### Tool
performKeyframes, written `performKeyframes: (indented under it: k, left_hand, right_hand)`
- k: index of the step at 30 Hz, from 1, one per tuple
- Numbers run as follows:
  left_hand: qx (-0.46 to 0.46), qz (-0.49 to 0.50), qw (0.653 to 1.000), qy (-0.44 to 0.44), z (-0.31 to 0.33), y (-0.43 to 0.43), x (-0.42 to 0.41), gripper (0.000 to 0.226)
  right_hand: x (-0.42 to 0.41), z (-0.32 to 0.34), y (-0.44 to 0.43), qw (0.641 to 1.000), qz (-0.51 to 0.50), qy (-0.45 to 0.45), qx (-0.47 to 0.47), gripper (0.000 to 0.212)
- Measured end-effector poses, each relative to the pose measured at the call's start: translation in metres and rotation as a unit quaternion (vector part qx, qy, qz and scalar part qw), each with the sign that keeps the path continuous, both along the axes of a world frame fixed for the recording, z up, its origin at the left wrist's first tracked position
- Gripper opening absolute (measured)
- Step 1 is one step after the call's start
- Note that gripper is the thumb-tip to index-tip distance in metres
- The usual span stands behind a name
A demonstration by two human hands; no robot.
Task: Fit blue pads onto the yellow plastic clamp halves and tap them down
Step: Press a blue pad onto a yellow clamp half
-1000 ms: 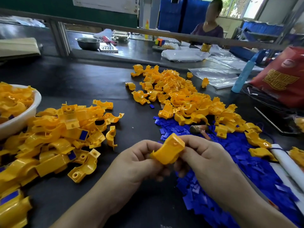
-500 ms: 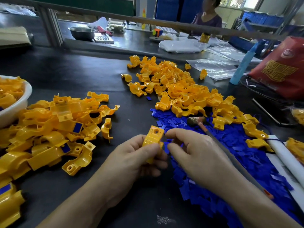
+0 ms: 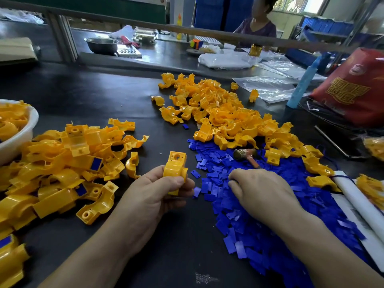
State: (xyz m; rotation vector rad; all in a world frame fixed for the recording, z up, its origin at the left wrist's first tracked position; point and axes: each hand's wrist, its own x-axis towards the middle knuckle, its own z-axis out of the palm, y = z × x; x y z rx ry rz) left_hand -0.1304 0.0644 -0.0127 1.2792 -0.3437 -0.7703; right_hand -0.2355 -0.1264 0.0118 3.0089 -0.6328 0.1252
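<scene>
My left hand [image 3: 153, 190] grips one yellow clamp half [image 3: 175, 165] upright above the black table, its holed end on top. My right hand [image 3: 261, 190] lies palm down on the heap of blue pads [image 3: 259, 235], fingertips bent into the pads at the heap's left edge; the back of the hand hides whether it pinches one. A small hammer [image 3: 247, 154] lies on the pads just beyond that hand. Behind it spreads a pile of bare yellow halves [image 3: 224, 115]. At the left lies another yellow pile [image 3: 62, 163], some pieces showing blue pads.
A white bowl [image 3: 22, 136] of yellow parts stands at the far left. A red bag [image 3: 357, 88] and a light blue bottle [image 3: 301, 88] stand at the right, a white roll [image 3: 357, 196] near the pads. A person [image 3: 257, 23] sits behind the rail.
My right hand let go of the clamp half and moved right and down onto the blue pads. My left hand turned the half upright and keeps hold of it.
</scene>
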Motion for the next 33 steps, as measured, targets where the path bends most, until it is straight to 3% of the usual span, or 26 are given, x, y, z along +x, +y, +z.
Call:
performKeyframes:
  k: [5,8,10,14,16,18,21,24,28,33]
  left_hand:
    - [0.032,-0.019,0.999,-0.035,0.001,-0.001,-0.002,0.025]
    - [0.046,-0.039,0.996,-0.064,0.002,0.0,-0.006,0.025]
    - [0.05,-0.056,0.994,-0.079,0.002,-0.001,-0.01,0.025]
    - [0.069,-0.078,0.988,-0.115,0.002,-0.002,-0.017,0.022]
    - [0.075,-0.077,0.986,-0.128,0.002,-0.003,-0.018,0.016]
    - [0.081,-0.073,0.984,-0.138,0.002,-0.002,-0.017,0.015]
    - [0.081,-0.077,0.981,-0.156,0.001,-0.002,-0.016,0.02]
    - [0.087,-0.082,0.977,-0.174,0.0,-0.003,-0.017,0.026]
    - [0.085,-0.095,0.972,-0.195,-0.003,-0.003,-0.019,0.013]
    - [0.09,-0.09,0.964,-0.232,-0.004,-0.002,-0.021,0.02]
  right_hand:
    - [0.0,0.006,-0.004,0.998,-0.016,-0.056,0.025,0.028]
    - [-0.003,0.014,0.007,0.974,-0.001,-0.172,0.146,0.025]
    - [-0.003,0.018,0.02,0.923,0.026,-0.255,0.287,0.021]
    - [0.004,0.01,0.039,0.8,0.054,-0.278,0.529,0.014]
    - [0.006,0.004,0.039,0.757,0.046,-0.285,0.586,0.015]
    - [0.007,-0.003,0.037,0.776,0.048,-0.278,0.564,0.015]
    - [0.006,-0.009,0.034,0.84,0.065,-0.274,0.463,0.015]
    - [0.003,-0.009,0.033,0.853,0.072,-0.289,0.428,0.013]
    - [0.002,-0.01,0.032,0.807,0.052,-0.297,0.507,0.013]
    - [0.002,-0.008,0.031,0.737,0.044,-0.287,0.61,0.013]
